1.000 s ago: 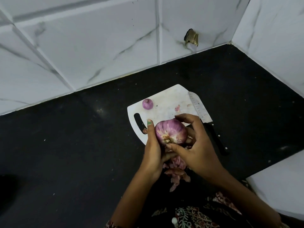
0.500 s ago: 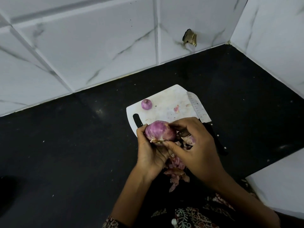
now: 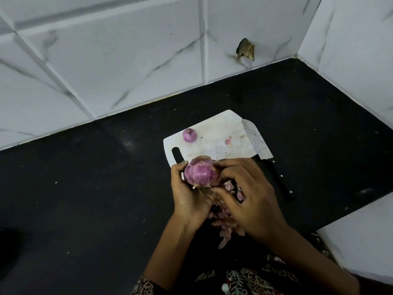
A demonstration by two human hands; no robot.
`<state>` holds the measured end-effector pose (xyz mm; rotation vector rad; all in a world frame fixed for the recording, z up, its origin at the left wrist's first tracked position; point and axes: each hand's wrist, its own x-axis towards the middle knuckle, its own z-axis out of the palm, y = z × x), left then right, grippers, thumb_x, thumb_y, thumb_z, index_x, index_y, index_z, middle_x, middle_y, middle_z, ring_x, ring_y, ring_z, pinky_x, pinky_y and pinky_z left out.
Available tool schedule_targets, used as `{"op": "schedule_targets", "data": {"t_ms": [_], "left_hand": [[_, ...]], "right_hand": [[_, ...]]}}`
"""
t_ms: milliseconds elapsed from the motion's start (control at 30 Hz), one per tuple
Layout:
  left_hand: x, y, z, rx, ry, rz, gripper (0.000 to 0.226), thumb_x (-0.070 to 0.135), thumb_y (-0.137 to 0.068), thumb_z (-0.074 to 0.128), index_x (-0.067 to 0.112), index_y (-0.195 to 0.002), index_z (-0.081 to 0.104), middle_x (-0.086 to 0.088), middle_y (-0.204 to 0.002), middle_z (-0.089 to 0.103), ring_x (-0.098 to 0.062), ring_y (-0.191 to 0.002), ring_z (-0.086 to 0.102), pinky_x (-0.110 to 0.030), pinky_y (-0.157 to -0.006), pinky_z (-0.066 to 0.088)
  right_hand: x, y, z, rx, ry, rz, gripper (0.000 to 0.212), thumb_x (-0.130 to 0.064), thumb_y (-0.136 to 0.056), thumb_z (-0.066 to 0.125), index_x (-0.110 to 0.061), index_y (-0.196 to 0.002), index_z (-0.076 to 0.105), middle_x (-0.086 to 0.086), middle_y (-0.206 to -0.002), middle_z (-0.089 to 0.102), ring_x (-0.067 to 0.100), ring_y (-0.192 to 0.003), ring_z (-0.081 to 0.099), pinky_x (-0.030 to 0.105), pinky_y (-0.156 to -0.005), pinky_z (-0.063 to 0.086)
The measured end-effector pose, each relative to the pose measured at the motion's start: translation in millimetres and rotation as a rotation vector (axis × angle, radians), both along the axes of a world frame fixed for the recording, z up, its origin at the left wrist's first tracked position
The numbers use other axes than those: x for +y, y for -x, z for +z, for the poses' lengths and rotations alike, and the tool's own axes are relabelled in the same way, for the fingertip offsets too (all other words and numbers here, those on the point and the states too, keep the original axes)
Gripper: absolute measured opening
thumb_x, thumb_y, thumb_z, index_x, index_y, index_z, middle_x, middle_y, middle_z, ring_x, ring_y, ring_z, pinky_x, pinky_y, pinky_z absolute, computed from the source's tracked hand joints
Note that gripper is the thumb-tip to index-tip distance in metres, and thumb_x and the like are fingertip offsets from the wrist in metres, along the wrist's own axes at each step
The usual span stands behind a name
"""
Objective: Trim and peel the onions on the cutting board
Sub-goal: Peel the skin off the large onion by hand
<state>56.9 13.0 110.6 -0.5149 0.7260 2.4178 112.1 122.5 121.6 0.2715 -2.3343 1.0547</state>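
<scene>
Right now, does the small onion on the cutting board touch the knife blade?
Apart. The head view shows the small onion near the cutting board's left side, the knife along its right edge, bare board between.

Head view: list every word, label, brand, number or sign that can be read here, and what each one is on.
None can be read.
Knife: the blade carries rows of small marks, too small and blurred to tell whether they are text or a pattern.
Cutting board, wall tiles, both onions and the patterned garment: no lettering shows.
</scene>
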Motion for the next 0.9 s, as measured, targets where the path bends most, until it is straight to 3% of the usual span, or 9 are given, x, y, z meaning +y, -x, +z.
{"op": "schedule_targets", "data": {"t_ms": [133,233,367,533,633,733,900], "left_hand": [[1,1,1,0.0,-0.006,0.014,0.033,0.036,-0.079,0.045,0.008,-0.081,0.063,-0.008,-0.077,0.064,-0.018,-0.058,0.062,-0.022,-0.049,0.051],[1,1,0,-0.009,-0.028,0.036,0.033,0.036,-0.069,0.051,0.01,-0.084,0.063,-0.008,-0.083,0.064,-0.019,-0.065,0.063,-0.025,-0.053,0.053],[0,2,-1,-0.041,-0.073,0.068,0.034,0.038,-0.08,0.051,0.012,-0.072,0.071,-0.007,-0.083,0.065,-0.017,-0.066,0.063,-0.023,-0.056,0.054],[-3,2,-4,-0.074,-0.058,0.011,0.041,0.052,-0.082,0.053,0.014,-0.079,0.067,-0.004,-0.078,0.066,-0.019,-0.063,0.061,-0.024,-0.056,0.053],[-5,2,-6,-0.064,-0.051,-0.018,0.039,0.047,-0.084,0.051,0.014,-0.075,0.07,-0.003,-0.079,0.066,-0.019,-0.066,0.062,-0.024,-0.059,0.052],[-6,3,-4,0.005,-0.058,-0.06,0.035,0.04,-0.082,0.047,0.012,-0.087,0.066,-0.005,-0.083,0.067,-0.018,-0.069,0.065,-0.023,-0.055,0.053],[-10,8,-3,0.195,0.385,-0.267,0.039,0.036,-0.095,0.034,0.012,-0.089,0.063,-0.005,-0.07,0.068,-0.012,-0.053,0.06,-0.025,-0.053,0.048]], "right_hand": [[-3,-1,-2,0.087,-0.041,-0.028,0.027,0.01,-0.075,0.061,-0.013,-0.083,0.049,0.002,-0.091,0.056,0.017,-0.084,0.052,0.027,-0.072,0.045],[-5,-4,-1,0.097,-0.071,0.011,0.014,0.008,-0.077,0.052,-0.006,-0.077,0.056,0.009,-0.074,0.058,0.018,-0.073,0.051,0.032,-0.062,0.043],[-4,-4,5,0.005,0.022,-0.031,0.002,-0.003,-0.08,0.064,-0.002,-0.082,0.063,0.004,-0.082,0.06,0.017,-0.078,0.055,0.025,-0.07,0.046],[3,-1,7,-0.195,0.233,-0.041,0.028,-0.013,-0.077,0.072,-0.01,-0.104,0.064,-0.003,-0.1,0.059,0.004,-0.098,0.057,0.011,-0.083,0.044],[3,0,6,-0.269,0.227,0.027,0.041,-0.026,-0.076,0.074,-0.017,-0.115,0.062,-0.007,-0.108,0.057,0.005,-0.107,0.055,0.013,-0.089,0.042],[6,3,5,-0.259,0.148,0.03,0.042,-0.035,-0.078,0.066,-0.017,-0.115,0.062,-0.01,-0.11,0.059,0.008,-0.106,0.054,0.019,-0.091,0.043],[20,8,3,-0.194,0.01,0.02,0.037,-0.017,-0.077,0.07,-0.011,-0.113,0.066,-0.005,-0.11,0.064,0.012,-0.105,0.055,0.018,-0.093,0.043]]}}
